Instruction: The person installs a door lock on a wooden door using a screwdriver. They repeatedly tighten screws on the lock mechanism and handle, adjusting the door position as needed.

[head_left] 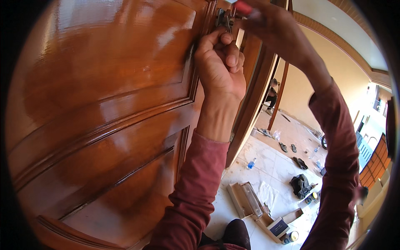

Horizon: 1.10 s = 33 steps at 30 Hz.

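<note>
A glossy brown wooden panel door (104, 62) fills the left side. Metal hardware (221, 16) sits high on its edge. My left hand (220, 68) is raised there, fingers curled and pinched on a thin metal piece just under the hardware; what exactly it is I cannot make out. My right hand (275, 29), blurred, reaches over from the right, closed round a red-handled tool (244, 8) beside the hardware. The tool's tip is unclear.
On the white tiled floor (239, 154) lie opened cardboard boxes (237, 200), a blue-liquid bottle (251, 163), a black bag (301, 185), sandals (283, 146) and cans (291, 237). Beyond the door frame (246, 121), a partly hidden person (271, 99) is near the beige wall.
</note>
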Available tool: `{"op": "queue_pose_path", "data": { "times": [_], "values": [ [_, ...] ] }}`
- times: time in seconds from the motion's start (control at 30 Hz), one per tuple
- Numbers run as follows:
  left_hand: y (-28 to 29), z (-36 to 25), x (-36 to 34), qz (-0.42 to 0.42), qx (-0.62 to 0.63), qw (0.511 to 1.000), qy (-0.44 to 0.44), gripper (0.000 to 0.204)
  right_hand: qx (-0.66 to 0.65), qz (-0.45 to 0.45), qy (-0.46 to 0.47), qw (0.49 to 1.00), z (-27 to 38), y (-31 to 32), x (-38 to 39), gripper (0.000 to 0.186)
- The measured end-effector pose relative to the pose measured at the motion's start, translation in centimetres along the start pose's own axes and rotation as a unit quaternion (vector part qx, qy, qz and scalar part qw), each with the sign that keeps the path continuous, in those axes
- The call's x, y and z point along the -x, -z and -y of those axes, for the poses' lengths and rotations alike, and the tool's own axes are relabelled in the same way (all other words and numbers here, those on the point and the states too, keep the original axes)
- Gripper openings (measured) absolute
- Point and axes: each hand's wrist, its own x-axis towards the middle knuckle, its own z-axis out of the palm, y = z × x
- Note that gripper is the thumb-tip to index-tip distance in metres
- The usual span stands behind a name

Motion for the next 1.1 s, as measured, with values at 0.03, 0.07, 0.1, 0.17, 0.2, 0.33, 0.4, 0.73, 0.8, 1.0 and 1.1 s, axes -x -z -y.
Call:
{"op": "queue_pose_path", "data": {
  "times": [0.03, 0.07, 0.1, 0.17, 0.2, 0.33, 0.4, 0.73, 0.8, 1.0, 1.1],
  "values": [
    [-0.1, -0.1, 0.0, -0.003, 0.002, 1.0, -0.003, 0.019, 0.012, -0.011, -0.026, 1.0, -0.8, 0.6, 0.7, 0.027],
    [-0.1, 0.2, 0.1, -0.007, 0.012, 1.0, -0.004, 0.02, 0.03, -0.017, -0.054, 0.998, -1.7, 1.4, 1.5, 0.036],
    [-0.1, 0.4, 0.1, -0.008, 0.014, 1.0, -0.005, 0.02, 0.024, 0.011, -0.054, 0.998, -2.3, 2.4, 2.2, 0.036],
    [-0.2, 0.1, 0.1, -0.005, -0.007, 1.0, -0.014, 0.022, -0.006, 0.051, -0.05, 0.997, -2.4, 4.7, 4.2, 0.038],
    [-0.2, 0.2, 0.0, 0.0, 0.003, 1.0, -0.012, 0.022, -0.014, 0.075, -0.05, 0.996, -2.1, 6.0, 5.2, 0.039],
    [-0.2, 0.4, 0.0, -0.003, 0.009, 1.0, -0.017, 0.022, 0.096, 0.073, 0.058, 0.991, -0.7, 7.4, 5.2, 0.034],
    [-0.2, 0.6, -0.1, -0.012, 0.003, 1.0, -0.013, 0.02, 0.173, 0.046, 0.136, 0.974, -0.3, 7.3, 4.4, 0.029],
    [-0.1, 0.9, -0.2, -0.008, 0.027, 0.999, -0.015, 0.036, 0.234, 0.063, 0.153, 0.958, 0.8, 7.3, 3.0, 0.023],
    [0.1, 0.8, -0.2, -0.006, 0.029, 0.999, -0.016, 0.037, 0.221, 0.047, 0.16, 0.961, 0.6, 6.8, 3.1, 0.022],
    [0.3, 0.6, -0.2, -0.006, 0.025, 0.999, -0.026, 0.038, 0.292, 0.032, 0.178, 0.939, 1.7, 6.2, 3.0, 0.022],
    [0.1, 0.9, -0.3, -0.015, 0.032, 0.999, -0.022, 0.038, 0.309, 0.028, 0.184, 0.933, 1.8, 6.0, 3.1, 0.022]
  ]
}}
